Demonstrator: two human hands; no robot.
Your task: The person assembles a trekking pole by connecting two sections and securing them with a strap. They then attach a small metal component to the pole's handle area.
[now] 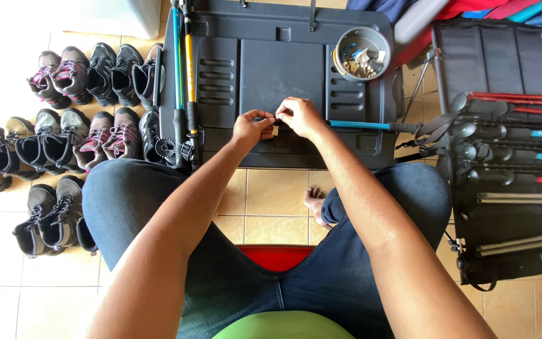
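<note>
Left hand: centre of frame, fingers pinched shut on a small pale piece, over the dark grey plastic tray.
Right hand: just right of the left hand, fingertips closed on the same small pale piece from the other side.
Small pale piece: between both hands, at the tray's near edge; too small to tell its kind.
Blue pole: lying across the tray, right of the hands.
Grey bowl: upper right of the tray, filled with small parts.
Upright poles: along the tray's left edge.
Boots: rows on the floor, left of frame.
Pole rack: right of frame, dark, laid with poles.
</note>
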